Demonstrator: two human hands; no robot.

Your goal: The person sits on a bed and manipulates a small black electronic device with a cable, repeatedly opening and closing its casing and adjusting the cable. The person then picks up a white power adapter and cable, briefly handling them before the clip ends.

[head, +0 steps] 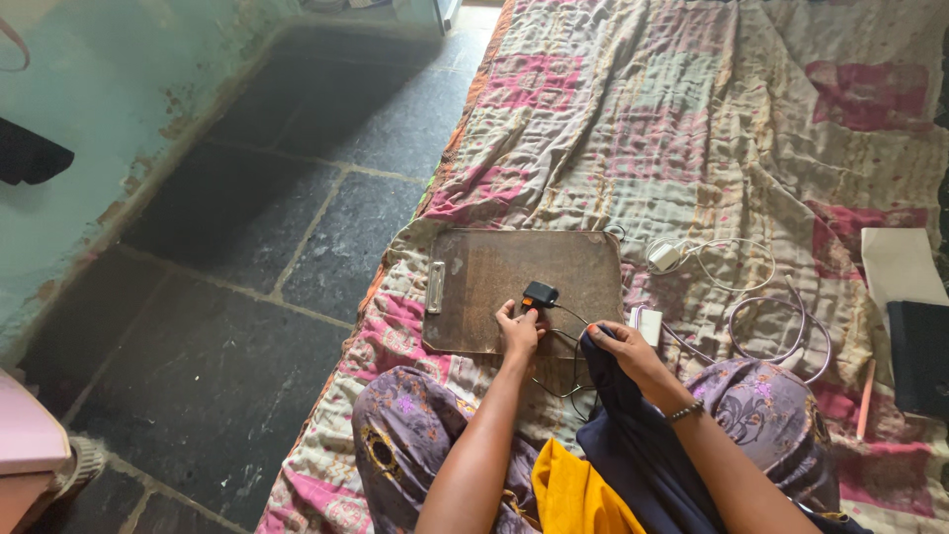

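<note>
The small black device (540,294) with an orange edge sits on the brown clipboard (494,277), toward its near right part, and a thin black cable (571,341) runs off it over the board's near edge toward your lap. Your left hand (519,331) rests on the clipboard just on the near side of the device, fingertips closed narrowly on its near edge (the pinch looks light, thumb and forefinger only). Your right hand (623,351) lies just off the clipboard's near right corner, fingers curled shut around a fold of dark navy cloth (633,445); a beaded bracelet (684,411) circles that wrist.

The clipboard lies flat on a faded patchwork quilt (692,129), its metal clip (435,287) at the left end. Right of the clipboard, a white charger (663,257) and looped white cables (751,316) rest on the quilt. Left of the clipboard the quilt ends and a dark stone-tile floor (247,257) runs to a worn pale green wall (89,148).
</note>
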